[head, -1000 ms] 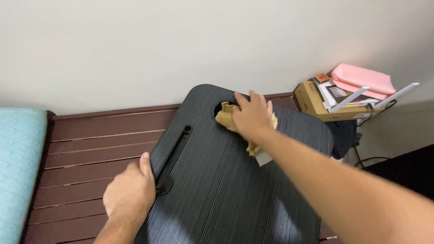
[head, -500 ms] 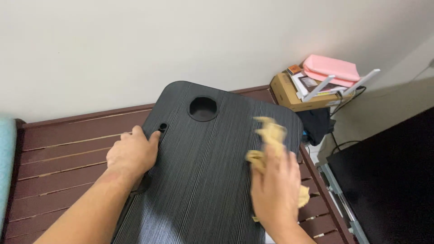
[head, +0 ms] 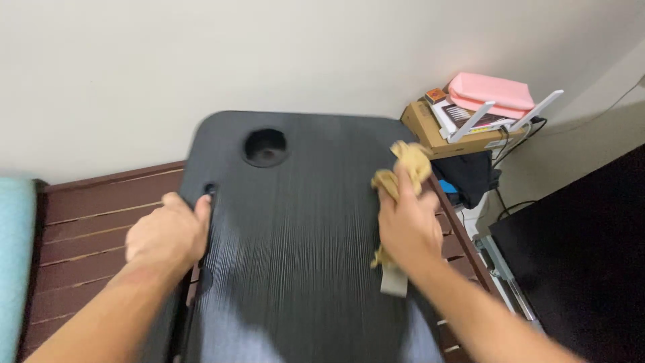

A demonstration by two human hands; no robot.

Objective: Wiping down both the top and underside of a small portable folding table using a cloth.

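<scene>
While the left hand (head: 168, 235) still grips the black ridged lap tray's (head: 295, 222) edge, the right hand (head: 406, 225), clutching a crumpled tan cloth (head: 403, 165), has swept farther up its right side.

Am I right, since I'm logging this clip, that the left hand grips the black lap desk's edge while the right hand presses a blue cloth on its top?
Not quite: the cloth is tan-yellow, not blue, as the head view shows. The rest holds: the left hand grips the black lap desk at its left edge, and the right hand presses the cloth on its top.
</scene>
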